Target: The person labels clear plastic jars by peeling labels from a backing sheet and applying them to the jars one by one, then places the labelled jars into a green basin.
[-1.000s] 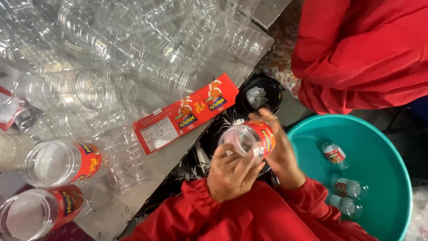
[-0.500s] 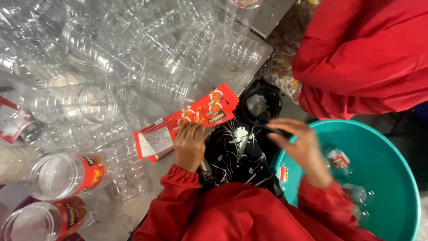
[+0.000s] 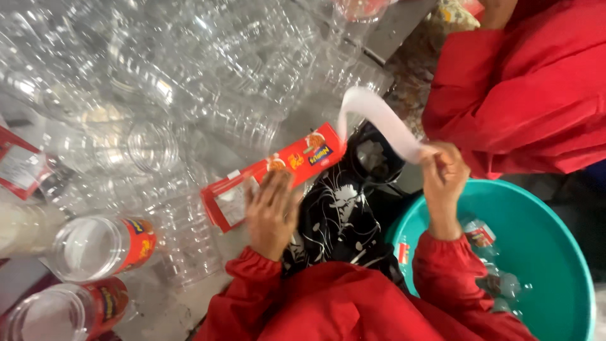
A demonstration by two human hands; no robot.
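My left hand (image 3: 273, 213) presses flat on a long red printed label (image 3: 271, 173) lying on the grey table. My right hand (image 3: 443, 183) pinches the end of a white backing strip (image 3: 379, 123) that curls up from the label's right end. Both my sleeves are red. A black patterned cloth (image 3: 338, 221) lies between my arms.
Many clear plastic jars (image 3: 189, 76) crowd the table's far side. Two jars with red labels (image 3: 101, 246) lie at the left front. A teal basin (image 3: 543, 252) with small labelled bottles sits at the right. Another person in red (image 3: 524, 88) stands at the upper right.
The labelled jar that both hands held a second ago is gone from them. My left hand moved onto the red label and my right hand now lifts the white strip off it.
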